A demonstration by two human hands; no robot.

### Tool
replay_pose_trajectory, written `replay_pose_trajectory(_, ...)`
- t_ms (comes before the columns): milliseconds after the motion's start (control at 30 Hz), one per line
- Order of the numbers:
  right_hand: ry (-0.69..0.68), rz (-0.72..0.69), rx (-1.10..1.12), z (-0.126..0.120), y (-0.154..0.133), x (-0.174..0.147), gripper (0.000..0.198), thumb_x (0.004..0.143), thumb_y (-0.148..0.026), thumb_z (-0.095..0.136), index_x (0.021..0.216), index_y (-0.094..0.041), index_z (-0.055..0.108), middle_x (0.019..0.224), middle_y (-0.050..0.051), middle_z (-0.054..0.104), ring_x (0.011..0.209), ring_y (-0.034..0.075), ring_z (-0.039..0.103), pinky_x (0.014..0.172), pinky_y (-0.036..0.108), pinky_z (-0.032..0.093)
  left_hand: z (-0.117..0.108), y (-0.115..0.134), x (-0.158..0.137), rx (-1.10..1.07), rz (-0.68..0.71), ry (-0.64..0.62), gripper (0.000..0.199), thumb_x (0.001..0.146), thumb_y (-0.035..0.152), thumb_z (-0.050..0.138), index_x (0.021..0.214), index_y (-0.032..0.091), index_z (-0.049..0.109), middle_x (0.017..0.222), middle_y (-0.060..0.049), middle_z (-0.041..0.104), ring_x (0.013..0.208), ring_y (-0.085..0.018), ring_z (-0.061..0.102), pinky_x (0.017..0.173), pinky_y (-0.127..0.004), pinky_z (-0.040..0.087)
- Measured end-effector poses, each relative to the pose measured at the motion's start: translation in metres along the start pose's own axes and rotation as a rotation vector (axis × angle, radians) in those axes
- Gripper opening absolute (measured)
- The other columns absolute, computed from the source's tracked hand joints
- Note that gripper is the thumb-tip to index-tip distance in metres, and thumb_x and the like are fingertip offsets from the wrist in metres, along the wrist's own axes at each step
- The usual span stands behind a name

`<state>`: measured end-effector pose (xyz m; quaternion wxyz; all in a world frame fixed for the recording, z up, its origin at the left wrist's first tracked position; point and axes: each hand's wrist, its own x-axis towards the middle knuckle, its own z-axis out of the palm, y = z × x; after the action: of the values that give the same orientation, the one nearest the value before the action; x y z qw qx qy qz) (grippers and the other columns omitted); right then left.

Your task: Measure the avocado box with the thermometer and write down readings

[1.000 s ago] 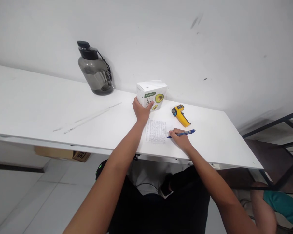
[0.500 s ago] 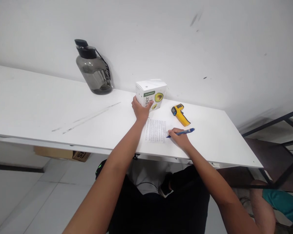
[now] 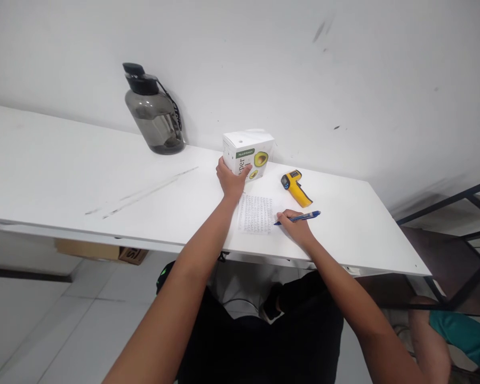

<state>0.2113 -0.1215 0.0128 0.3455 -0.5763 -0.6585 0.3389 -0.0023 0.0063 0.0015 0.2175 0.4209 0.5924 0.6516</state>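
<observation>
My left hand (image 3: 232, 180) grips the lower front of a white box (image 3: 248, 141) with avocado pictures, thumb on its front face and fingers round its left side. The box stands upright on the table near the wall. Pinched in my right hand (image 3: 295, 226) is a blue pen (image 3: 306, 216), its tip pointing left at the right edge of a sheet of paper (image 3: 255, 214). Rows of handwriting cover the sheet, which lies flat just below the box. A yellow infrared thermometer (image 3: 297, 188) rests on the table beyond my right hand.
A large grey water bottle (image 3: 155, 114) with a black lid stands at the back left of the white table (image 3: 72, 176), close to the wall. Under the table lies a cardboard box (image 3: 100, 250). To the right are a dark metal-framed rack (image 3: 444, 250) and another person's leg (image 3: 430, 336).
Almost nothing differs. The pen and my right hand sit very slightly further right; my left hand keeps its hold on the box.
</observation>
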Motion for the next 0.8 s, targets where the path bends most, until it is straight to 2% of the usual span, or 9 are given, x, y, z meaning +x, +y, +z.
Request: replay_pose_trajectory(800,0.053,0.012,0.024,0.0016,0.0001,-0.0006,0.039,0.079,-0.054,0.055,0.055,-0.024,0.049,0.058,-0.001,0.051,0.065,0.018,0.050,0.065,0.032,0.041,-0.0010,0.0041,-0.0013,0.062,-0.022,-0.019,0.091,0.070,0.046,0.086,0.143,0.027,0.034,0.145,-0.015,0.045,0.143,-0.036,0.039,0.117,-0.052,0.039)
